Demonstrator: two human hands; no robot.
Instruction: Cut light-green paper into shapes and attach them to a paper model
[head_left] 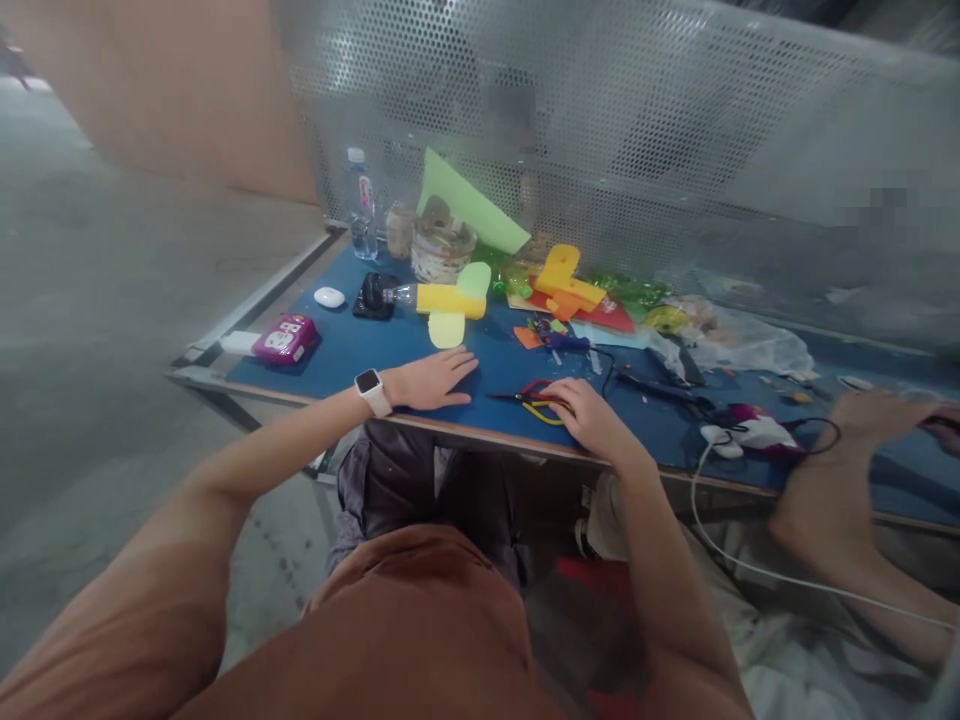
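Observation:
My left hand [436, 380], with a white smartwatch [370, 387] at the wrist, lies flat on the blue tabletop [345, 362], fingers apart and holding nothing. My right hand [589, 412] rests near the table's front edge, its fingers curled on the scissors [536, 400]. Those have red and yellow handles, and their dark blades point left towards my left hand. Just beyond my left hand lies a plastic bottle [450, 300] wrapped in yellow paper, with pale green and pale yellow rounded paper pieces sticking out. A blue-handled glue gun [564, 342] sits beyond my right hand.
Leftward are a purple wipes pack [285, 340], a white mouse [329, 298] and an upright water bottle [361, 205]. Behind stand a clear tub [442, 250], green paper [472, 205] and a yellow-orange paper craft [568, 283]. At right, a co-worker's arm [840, 470] reaches over cables.

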